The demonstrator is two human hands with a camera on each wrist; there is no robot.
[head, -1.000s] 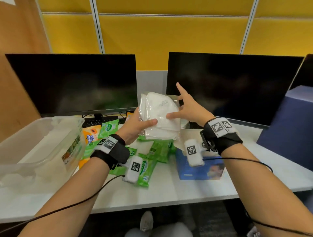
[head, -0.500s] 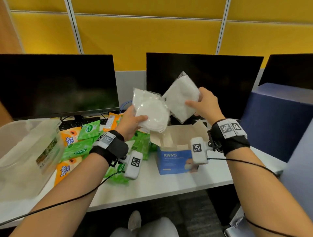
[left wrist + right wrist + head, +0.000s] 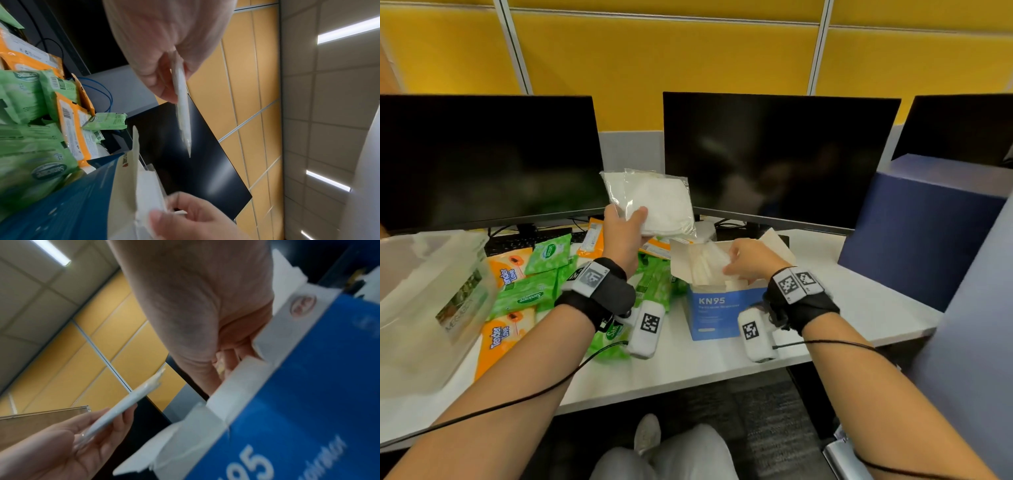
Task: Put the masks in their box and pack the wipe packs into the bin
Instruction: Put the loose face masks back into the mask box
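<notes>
My left hand [image 3: 631, 221] holds up a stack of white masks in clear bags [image 3: 657, 202] above the desk, thumb in front; the left wrist view shows them edge-on, the bagged masks [image 3: 183, 104] pinched in that hand [image 3: 174, 78]. My right hand [image 3: 734, 265] reaches into the open blue KN95 box [image 3: 719, 311], fingers curled on a white mask [image 3: 703, 265] standing inside. In the right wrist view its fingers [image 3: 230, 358] dip behind the box rim [image 3: 308, 378]. Green and orange wipe packs [image 3: 530, 294] lie heaped left of the box.
A clear plastic bin [image 3: 421, 308] stands at the desk's left end. Two dark monitors [image 3: 774, 157] line the back, with a keyboard [image 3: 517, 241] under the left one. A dark blue box [image 3: 924, 226] sits at the right. Bare desk [image 3: 688, 363] lies in front.
My right hand has come down from beside the left and brought its mask into the box. The left hand has stayed raised with the remaining masks.
</notes>
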